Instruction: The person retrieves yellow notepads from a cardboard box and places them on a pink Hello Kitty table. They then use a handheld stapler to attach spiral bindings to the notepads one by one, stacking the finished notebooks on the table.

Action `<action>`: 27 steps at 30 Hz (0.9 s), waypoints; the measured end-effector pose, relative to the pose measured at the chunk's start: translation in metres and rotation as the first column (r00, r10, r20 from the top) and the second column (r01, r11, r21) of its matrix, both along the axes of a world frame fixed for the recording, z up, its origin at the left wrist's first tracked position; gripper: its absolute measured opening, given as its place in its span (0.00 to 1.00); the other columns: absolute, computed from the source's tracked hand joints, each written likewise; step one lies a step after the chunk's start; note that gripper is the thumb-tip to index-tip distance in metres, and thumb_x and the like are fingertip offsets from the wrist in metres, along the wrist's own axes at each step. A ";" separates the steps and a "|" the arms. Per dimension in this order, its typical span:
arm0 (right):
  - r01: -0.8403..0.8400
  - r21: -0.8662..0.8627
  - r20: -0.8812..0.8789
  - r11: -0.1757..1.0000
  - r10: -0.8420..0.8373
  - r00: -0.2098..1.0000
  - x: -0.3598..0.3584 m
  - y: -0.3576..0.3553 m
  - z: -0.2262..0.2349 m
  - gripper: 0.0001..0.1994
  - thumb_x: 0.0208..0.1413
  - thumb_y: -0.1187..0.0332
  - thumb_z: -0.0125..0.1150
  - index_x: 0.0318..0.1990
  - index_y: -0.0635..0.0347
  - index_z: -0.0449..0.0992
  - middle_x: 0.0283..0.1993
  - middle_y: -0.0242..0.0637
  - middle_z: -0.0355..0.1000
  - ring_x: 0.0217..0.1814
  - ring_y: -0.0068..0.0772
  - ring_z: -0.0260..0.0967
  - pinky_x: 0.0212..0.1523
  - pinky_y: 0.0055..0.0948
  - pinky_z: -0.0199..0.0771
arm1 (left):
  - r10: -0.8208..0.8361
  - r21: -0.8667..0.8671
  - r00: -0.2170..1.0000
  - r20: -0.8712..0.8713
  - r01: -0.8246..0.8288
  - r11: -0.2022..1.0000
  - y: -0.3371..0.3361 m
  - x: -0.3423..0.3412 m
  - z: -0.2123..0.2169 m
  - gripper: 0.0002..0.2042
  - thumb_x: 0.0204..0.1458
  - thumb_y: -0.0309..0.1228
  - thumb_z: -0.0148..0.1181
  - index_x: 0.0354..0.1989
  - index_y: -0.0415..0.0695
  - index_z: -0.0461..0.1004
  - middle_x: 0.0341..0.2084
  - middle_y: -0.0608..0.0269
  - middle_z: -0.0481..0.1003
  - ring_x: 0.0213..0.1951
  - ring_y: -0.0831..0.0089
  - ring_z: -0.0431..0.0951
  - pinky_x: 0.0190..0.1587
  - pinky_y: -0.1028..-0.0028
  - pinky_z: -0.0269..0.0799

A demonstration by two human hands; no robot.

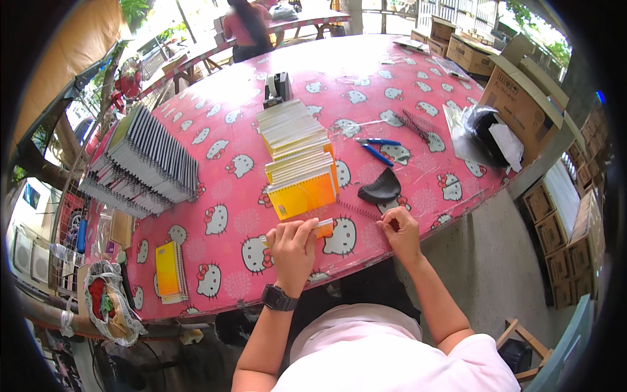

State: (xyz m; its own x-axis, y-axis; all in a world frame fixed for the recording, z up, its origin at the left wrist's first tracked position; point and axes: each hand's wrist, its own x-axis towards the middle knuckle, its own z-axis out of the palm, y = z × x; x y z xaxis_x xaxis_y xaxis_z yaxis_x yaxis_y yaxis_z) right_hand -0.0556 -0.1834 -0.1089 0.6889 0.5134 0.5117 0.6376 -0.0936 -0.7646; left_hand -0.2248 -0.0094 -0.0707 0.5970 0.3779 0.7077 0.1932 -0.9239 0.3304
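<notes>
The fingers [302, 227] of the left hand [292, 249] are closed narrowly over a small yellow notebook [321, 227] lying flat at the near edge of the table [222, 222], thumb and forefinger pinching its top edge. At three o'clock from it, the right hand [400, 232] has its fingertips [390, 222] pinched tight on the end of a thin wire spiral [359, 210], which lies on the pink cartoon-cat tablecloth and runs back toward the notebook. Whether the spiral has entered the notebook's punched edge I cannot tell; the hands cover that spot.

To my eye the step in hand is binding: the coil is being brought to the notebook's edge. The next move seems to call for a steady left hand pressing the pages square while the right lines the coil's tip up with the first hole and turns it through.

Farther out, at twelve o'clock from the hands, stands a long row of unbound yellow notebooks [299, 157]. At two o'clock lie a black curved pad [380, 189] and blue-handled pliers [377, 149], with loose spirals [417, 124] beyond them. At ten o'clock a large stack of bound notebooks [147, 163] leans in rows, and at eight o'clock a few finished yellow ones [168, 271] sit near the table's edge. Cardboard boxes [522, 98] crowd the two o'clock side.
</notes>
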 end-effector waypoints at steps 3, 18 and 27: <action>0.031 -0.129 0.205 0.991 -0.004 0.979 0.001 -0.005 -0.005 0.10 0.42 0.75 0.65 0.33 0.57 0.72 0.38 0.35 0.70 0.44 0.40 0.64 0.43 0.37 0.64 | 0.004 0.031 1.000 -0.003 -0.004 1.000 -0.002 -0.002 -0.002 0.09 0.48 0.30 0.62 0.38 0.50 0.78 0.28 0.69 0.74 0.35 0.70 0.72 0.42 0.69 0.59; -0.250 -0.205 0.140 0.946 0.281 0.949 0.005 0.057 0.022 0.08 0.51 0.79 0.57 0.39 0.63 0.71 0.36 0.40 0.69 0.41 0.40 0.67 0.42 0.35 0.68 | -0.017 -0.010 1.000 0.024 0.017 1.000 0.004 0.001 0.003 0.09 0.47 0.30 0.64 0.37 0.49 0.80 0.27 0.70 0.76 0.33 0.71 0.72 0.42 0.70 0.60; -0.561 -0.153 -0.103 0.813 0.552 0.828 -0.005 0.048 0.068 0.09 0.53 0.77 0.58 0.42 0.61 0.74 0.37 0.38 0.70 0.37 0.32 0.70 0.37 0.29 0.72 | -0.048 -0.042 0.999 0.014 0.049 0.998 0.008 0.003 0.006 0.06 0.46 0.30 0.64 0.34 0.49 0.80 0.27 0.70 0.76 0.32 0.71 0.72 0.41 0.70 0.61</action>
